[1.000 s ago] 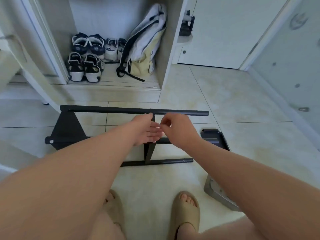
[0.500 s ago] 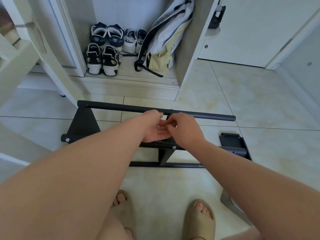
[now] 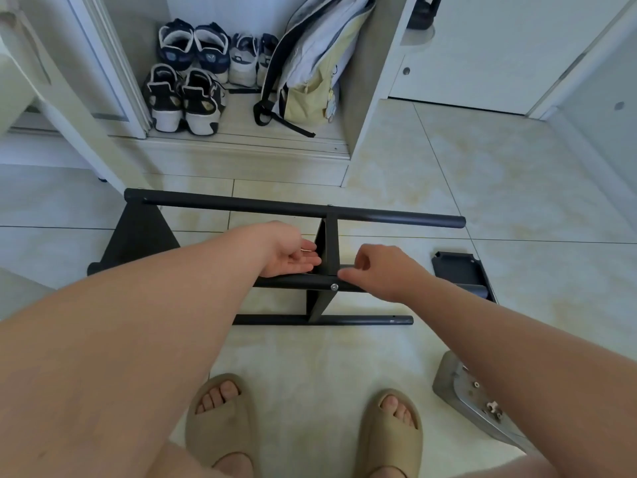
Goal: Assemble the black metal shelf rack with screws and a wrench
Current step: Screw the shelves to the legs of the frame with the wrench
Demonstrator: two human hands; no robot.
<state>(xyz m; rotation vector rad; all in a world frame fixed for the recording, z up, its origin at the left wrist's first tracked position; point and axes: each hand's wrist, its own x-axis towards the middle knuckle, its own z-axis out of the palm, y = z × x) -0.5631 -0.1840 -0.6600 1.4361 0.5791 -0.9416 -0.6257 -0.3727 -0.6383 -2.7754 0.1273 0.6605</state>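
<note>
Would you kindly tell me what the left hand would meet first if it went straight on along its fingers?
Most likely the rack's black centre upright: the left hand points rightward at it, fingertips nearly touching. Depth is unclear; the right hand lies just beyond.

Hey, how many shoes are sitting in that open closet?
6: a navy pair at the back left, a pale pair beside it, a black-and-white pair in front. The bag may hide more.

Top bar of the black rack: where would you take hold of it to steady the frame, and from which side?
Probably the bare span of the top bar left of the centre upright, wrapped from above: it is a slim round tube lying level, and nothing covers that stretch.
</note>
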